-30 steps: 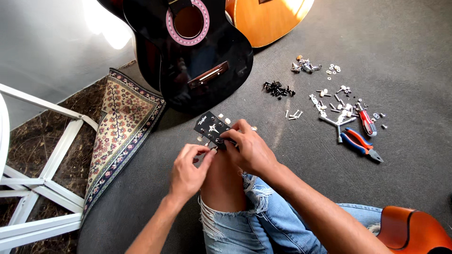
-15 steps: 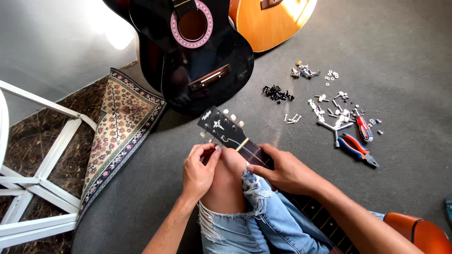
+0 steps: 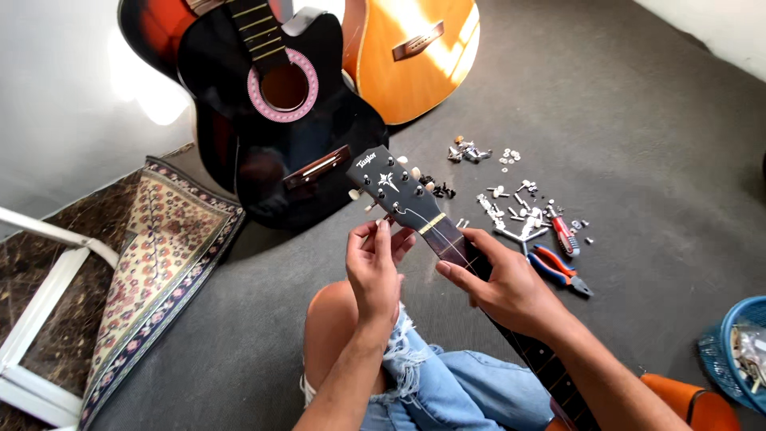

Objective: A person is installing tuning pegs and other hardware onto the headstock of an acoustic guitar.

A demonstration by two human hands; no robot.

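Observation:
A black guitar headstock point(image 3: 391, 185) with white tuning pegs rises over my bent knee point(image 3: 335, 319). Its neck point(image 3: 463, 251) runs down to the right, towards an orange guitar body point(image 3: 690, 403) at the lower right. My right hand point(image 3: 503, 283) is wrapped around the neck just below the nut. My left hand point(image 3: 377, 263) pinches at a tuning peg on the headstock's lower left side, fingertips together on it. A thin string loops across the headstock face.
A black guitar point(image 3: 279, 120) with a pink-ringed sound hole and an orange guitar point(image 3: 411, 52) lean at the back. Small metal parts point(image 3: 511, 203), a red screwdriver point(image 3: 563, 233) and blue-red pliers point(image 3: 558, 270) lie on the grey carpet. A patterned rug point(image 3: 152, 247), white frame point(image 3: 40, 319) and blue basket point(image 3: 738, 351) stand around.
The headstock has lifted higher and tilted up. My right hand slid from the headstock down onto the neck. My left hand moved up to the pegs. The view has shifted upward.

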